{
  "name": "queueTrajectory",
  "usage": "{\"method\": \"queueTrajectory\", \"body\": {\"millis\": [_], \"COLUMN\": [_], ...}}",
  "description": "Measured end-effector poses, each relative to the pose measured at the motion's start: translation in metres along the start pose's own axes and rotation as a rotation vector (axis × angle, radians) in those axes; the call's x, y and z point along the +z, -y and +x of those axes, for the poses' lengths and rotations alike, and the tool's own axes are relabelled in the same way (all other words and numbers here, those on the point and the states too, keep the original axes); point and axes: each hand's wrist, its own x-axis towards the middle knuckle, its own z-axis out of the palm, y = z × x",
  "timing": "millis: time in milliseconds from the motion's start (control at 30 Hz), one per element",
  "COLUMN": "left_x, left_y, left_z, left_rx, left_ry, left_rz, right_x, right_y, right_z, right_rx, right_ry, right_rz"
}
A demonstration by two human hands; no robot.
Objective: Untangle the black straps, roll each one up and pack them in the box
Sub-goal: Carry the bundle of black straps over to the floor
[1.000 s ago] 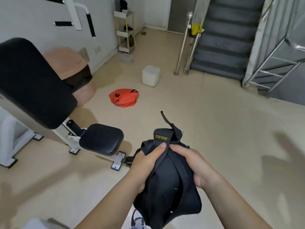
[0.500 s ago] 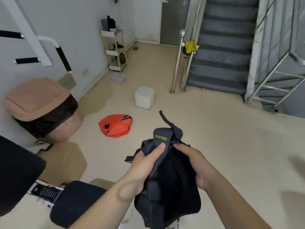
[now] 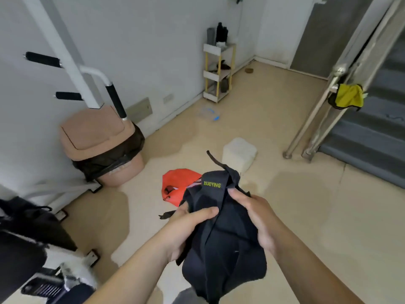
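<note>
Black straps (image 3: pixel 221 249): one dark bundle held in the air between both hands, above the floor (image 3: pixel 306 216); it is bunched at the top and hangs wider below the wrists.
Lettering: "XUEYING" in yellow-green on the upper fold, just above the left thumb.
Loose ends: one narrow end (image 3: pixel 213 160) sticks up from the bunched top; another frayed end (image 3: pixel 167 215) pokes out sideways beyond the left hand.
Left hand (image 3: pixel 186 224): grasping the bundle's left side, thumb laid across a front fold, fingers hidden behind the fabric.
Right hand (image 3: pixel 256 218): grasping the bundle's right side, fingers curled round it, fingertips pinching the fabric just under the bunched top.
Orange bag (image 3: pixel 177 185): lies on the floor beyond the left hand, partly hidden by the bundle.
White container (image 3: pixel 238 153): stands on the floor beyond the hands, past the upright strap end.
Clear box (image 3: pixel 209 114): lies farther out than the white container, with blue fittings on its lid.
Tan bin (image 3: pixel 98 137): stands far to the left of the hands against the wall, with a dark liner.
Shelf rack (image 3: pixel 218 71): stands well beyond the hands, by the wall.
Yellow cloth (image 3: pixel 348 96): hangs on the stair railing (image 3: pixel 315 110), far out to the right of the hands.
</note>
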Motion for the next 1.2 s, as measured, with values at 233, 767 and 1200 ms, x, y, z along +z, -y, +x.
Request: {"method": "queueTrajectory", "body": {"millis": [233, 767, 1200], "left_x": [0.025, 0.116, 0.004], "left_y": [-0.104, -0.313, -0.415], "left_z": [0.195, 0.560, 0.696], "left_rx": [0.047, 0.073, 0.165], "left_ry": [-0.065, -0.307, -0.685], "left_rz": [-0.009, -0.098, -0.336], "right_x": [-0.019, -0.120, 0.023], "right_y": [0.129, 0.401, 0.519], "right_z": [0.185, 0.549, 0.765], "right_rx": [0.009, 0.057, 0.170], "right_ry": [-0.015, 0.269, 0.713], "right_rz": [-0.051, -0.251, -0.566]}}
